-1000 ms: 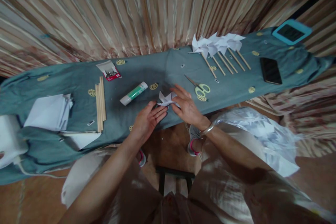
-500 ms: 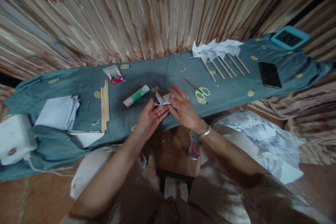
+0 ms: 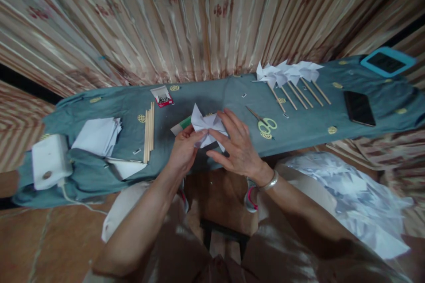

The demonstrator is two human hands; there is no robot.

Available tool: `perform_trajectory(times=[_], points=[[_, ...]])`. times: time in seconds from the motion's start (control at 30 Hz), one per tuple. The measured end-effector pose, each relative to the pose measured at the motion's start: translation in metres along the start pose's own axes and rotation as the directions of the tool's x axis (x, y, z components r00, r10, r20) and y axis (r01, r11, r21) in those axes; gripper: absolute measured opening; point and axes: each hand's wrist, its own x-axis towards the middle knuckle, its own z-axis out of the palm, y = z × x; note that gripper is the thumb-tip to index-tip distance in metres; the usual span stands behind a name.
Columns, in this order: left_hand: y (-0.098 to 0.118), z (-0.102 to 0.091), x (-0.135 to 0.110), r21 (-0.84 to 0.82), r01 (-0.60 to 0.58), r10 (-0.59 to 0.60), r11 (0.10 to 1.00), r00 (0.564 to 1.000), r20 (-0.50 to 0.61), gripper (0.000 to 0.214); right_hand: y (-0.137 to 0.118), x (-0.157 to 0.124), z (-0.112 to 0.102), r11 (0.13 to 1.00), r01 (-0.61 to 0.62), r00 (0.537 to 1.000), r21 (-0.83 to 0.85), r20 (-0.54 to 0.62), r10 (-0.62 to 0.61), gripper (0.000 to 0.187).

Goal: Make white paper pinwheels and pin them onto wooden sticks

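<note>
One head-worn camera, and it's peering forward and steeply down over the wearer's pale-trousered legs [image 3: 282, 225] at the bottom of the frame! Very wide look: pleated beige curtain [image 3: 206, 22] across the top, long teal-clothed table [image 3: 229, 101] spanning the middle, bare left hand [image 3: 182, 150] and bare right hand [image 3: 239, 148] near centre, fairly close.

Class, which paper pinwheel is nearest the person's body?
The pinwheel held in the left hand; the other pinwheels lie in a row farther back.

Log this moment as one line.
Left hand: holding pinwheel | Right hand: touching pinwheel | Glue stick: partly hidden | Scissors: lying on cloth
</note>
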Motion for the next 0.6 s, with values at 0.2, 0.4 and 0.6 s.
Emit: perform_trajectory(times=[0.2, 0.4, 0.6], points=[[0.004, -0.001, -0.001, -0.009, -0.029, 0.028, 1.0, 0.999, -0.022, 0.034, -0.003, 0.006, -0.003, 0.999, 0.009, 0.999, 0.046, -0.034, -0.008, 0.04], [0.003, -0.002, 0.001, -0.025, -0.016, 0.016, 1.0, 1.0, -0.007, 0.036, -0.004, 0.009, -0.005, 0.982, -0.052, 0.997, 0.183, -0.041, 0.06, 0.033], [0.002, -0.002, 0.001, -0.049, -0.008, 0.009, 0.999, 1.0, 0.021, 0.036, -0.004, 0.012, -0.005, 0.952, -0.084, 0.992, 0.293, -0.071, 0.109, 0.032]])
